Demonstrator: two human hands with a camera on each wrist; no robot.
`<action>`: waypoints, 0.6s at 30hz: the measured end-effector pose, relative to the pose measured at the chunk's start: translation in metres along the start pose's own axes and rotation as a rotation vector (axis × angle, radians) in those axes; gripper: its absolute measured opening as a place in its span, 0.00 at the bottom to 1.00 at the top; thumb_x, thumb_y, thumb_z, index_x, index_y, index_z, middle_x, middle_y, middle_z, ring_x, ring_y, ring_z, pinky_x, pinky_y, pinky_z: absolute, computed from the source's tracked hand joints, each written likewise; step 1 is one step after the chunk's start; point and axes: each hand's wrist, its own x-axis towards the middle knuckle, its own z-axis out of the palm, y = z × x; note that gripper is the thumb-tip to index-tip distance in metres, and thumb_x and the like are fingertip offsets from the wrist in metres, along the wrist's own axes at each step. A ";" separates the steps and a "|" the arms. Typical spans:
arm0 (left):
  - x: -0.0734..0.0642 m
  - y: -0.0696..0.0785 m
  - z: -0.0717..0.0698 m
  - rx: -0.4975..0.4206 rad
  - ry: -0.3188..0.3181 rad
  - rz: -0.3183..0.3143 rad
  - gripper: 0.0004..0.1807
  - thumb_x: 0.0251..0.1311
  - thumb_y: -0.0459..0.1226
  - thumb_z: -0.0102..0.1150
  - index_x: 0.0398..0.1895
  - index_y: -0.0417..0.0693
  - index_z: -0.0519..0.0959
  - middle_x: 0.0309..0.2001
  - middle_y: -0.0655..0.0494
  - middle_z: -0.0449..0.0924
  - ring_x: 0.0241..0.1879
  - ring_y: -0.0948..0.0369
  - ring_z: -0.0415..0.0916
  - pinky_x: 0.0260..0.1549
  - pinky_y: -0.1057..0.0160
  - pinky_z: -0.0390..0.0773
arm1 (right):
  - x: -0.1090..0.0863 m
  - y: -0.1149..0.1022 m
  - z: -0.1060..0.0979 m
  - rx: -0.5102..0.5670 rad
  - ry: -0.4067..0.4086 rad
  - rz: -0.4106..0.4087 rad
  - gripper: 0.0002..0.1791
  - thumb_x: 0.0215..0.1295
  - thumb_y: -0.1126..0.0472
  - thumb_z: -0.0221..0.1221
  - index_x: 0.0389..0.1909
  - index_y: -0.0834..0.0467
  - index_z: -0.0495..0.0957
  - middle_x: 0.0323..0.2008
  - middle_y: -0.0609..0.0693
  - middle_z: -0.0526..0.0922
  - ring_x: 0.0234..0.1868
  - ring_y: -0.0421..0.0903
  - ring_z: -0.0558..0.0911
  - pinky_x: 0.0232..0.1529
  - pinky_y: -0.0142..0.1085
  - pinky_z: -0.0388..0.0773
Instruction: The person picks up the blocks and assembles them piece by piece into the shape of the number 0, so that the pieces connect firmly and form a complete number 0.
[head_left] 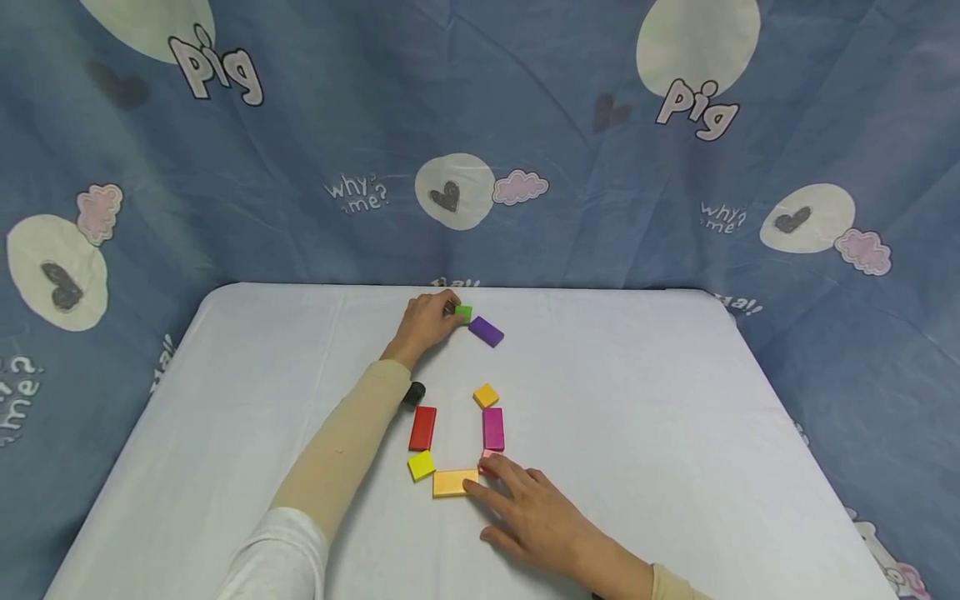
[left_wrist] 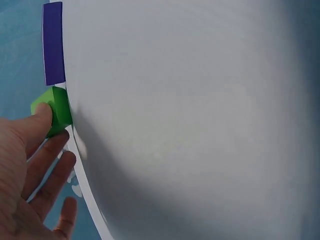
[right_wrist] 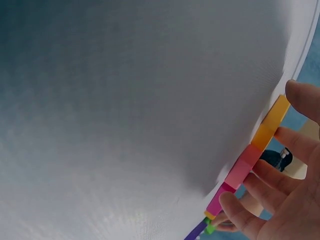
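At the far side of the white table, my left hand (head_left: 426, 323) pinches a small green block (left_wrist: 61, 107), thumb on its near face. A purple oblong block (head_left: 487, 332) lies right at the green block's corner. Nearer to me, my right hand (head_left: 536, 517) reaches in with spread, extended fingers. Its index fingertip rests on a light orange oblong block (head_left: 446, 483), and other fingertips are at a pink block (right_wrist: 242, 166), mostly covered by them in the head view. Beyond the pink block, a magenta oblong block (head_left: 492, 429) continues the line.
An orange-yellow square block (head_left: 486, 395) lies past the magenta one. On the left side are a red oblong block (head_left: 422, 428) and a yellow square block (head_left: 422, 466). A small black object (head_left: 415, 392) shows beside the left forearm. A blue printed cloth (head_left: 585, 217) hangs behind the table.
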 end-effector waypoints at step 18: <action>-0.001 0.006 -0.004 -0.204 -0.016 0.032 0.11 0.63 0.32 0.61 0.48 0.40 0.79 0.44 0.45 0.80 0.45 0.52 0.78 0.49 0.56 0.76 | 0.000 0.002 0.001 0.014 -0.003 0.005 0.33 0.68 0.40 0.55 0.72 0.43 0.63 0.70 0.51 0.58 0.68 0.46 0.63 0.55 0.46 0.73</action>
